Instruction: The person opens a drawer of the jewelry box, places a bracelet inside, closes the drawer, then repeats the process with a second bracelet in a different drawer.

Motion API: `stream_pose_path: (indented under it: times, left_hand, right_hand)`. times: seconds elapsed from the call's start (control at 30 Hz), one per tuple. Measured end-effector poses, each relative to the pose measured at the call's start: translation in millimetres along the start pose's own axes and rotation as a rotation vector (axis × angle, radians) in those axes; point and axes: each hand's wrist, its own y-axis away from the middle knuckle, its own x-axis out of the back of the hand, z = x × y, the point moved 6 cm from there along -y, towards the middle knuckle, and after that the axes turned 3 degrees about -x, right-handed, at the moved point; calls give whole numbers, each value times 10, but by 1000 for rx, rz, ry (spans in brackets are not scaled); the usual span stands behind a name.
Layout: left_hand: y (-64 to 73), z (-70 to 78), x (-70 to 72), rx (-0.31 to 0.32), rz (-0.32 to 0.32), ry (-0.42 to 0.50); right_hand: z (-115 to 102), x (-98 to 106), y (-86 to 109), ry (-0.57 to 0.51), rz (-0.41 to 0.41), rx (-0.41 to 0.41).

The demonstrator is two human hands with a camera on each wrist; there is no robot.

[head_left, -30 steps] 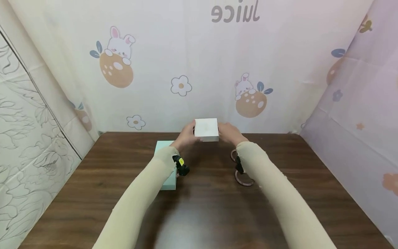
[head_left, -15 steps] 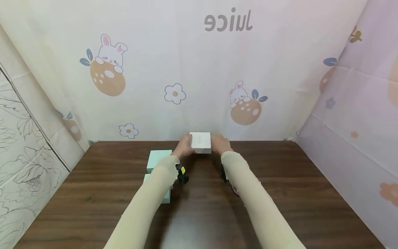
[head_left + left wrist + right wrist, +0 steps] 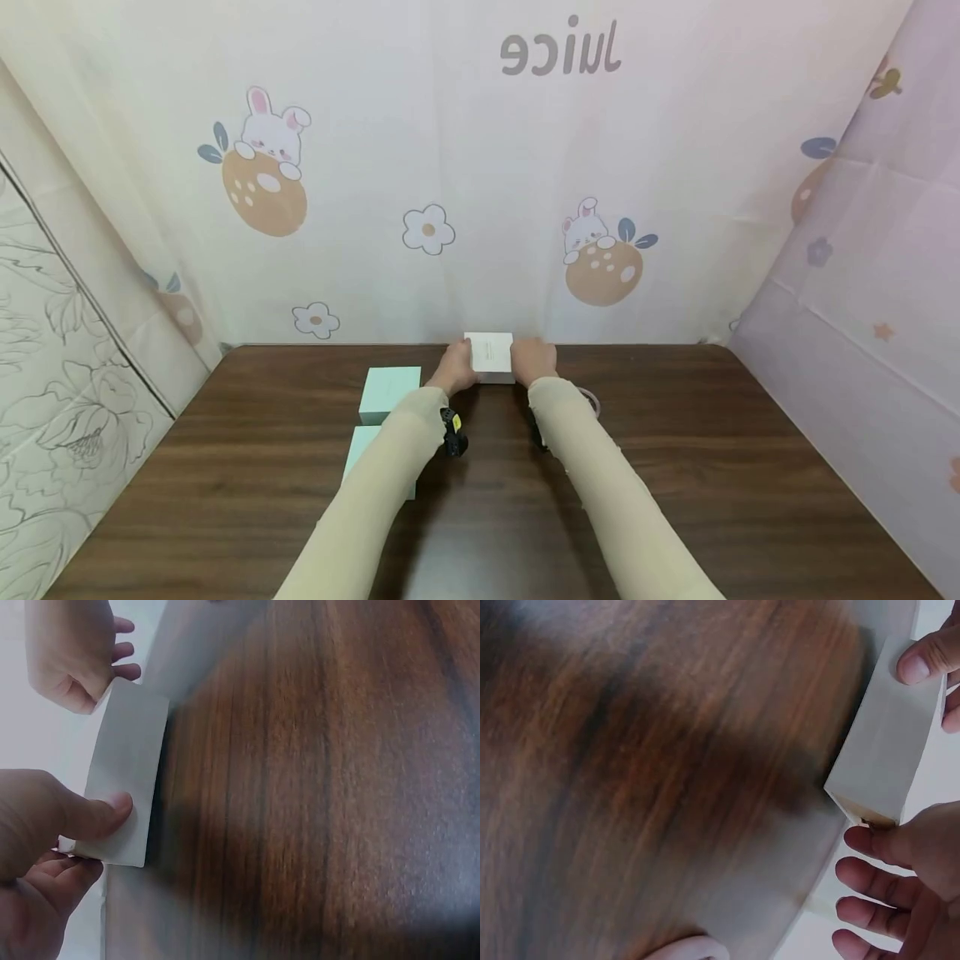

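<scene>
A small white box [image 3: 491, 353] is at the table's back edge in the head view. My left hand [image 3: 455, 368] grips its left end; in the left wrist view the thumb [image 3: 109, 814] presses the near side, fingers curled behind. At the other end is my right hand [image 3: 534, 360]. In the right wrist view its fingertip [image 3: 860, 838] and thumb side meet at that end, where a narrow brownish gap shows. The remaining fingers are loosely bent and apart from the box. Contact between the box's underside and the table is hard to tell.
Two mint-green boxes [image 3: 390, 390] sit left of my left forearm, the nearer partly hidden by the sleeve. A pinkish ring-shaped object [image 3: 592, 402] lies behind my right forearm. The patterned curtain [image 3: 375, 275] hangs right behind the table [image 3: 712, 467].
The white box has come down from above to the table's back edge, held between both hands. My right forearm has shifted left. More of the mint-green boxes shows.
</scene>
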Motion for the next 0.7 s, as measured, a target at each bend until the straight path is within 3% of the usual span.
stream_pose_path:
  times: [0.33,0.5,0.7]
  left_hand:
    - [18,17,-44,28,-36,-19]
    - [28,46,-52,35,-89,-93]
    - [87,97,64,37,-128,-161]
  right_hand:
    - [32,-76,9,-46,3,-53]
    - [21,-75,45,-49,6,-95]
    - [-50,64,105,-37,26,-106]
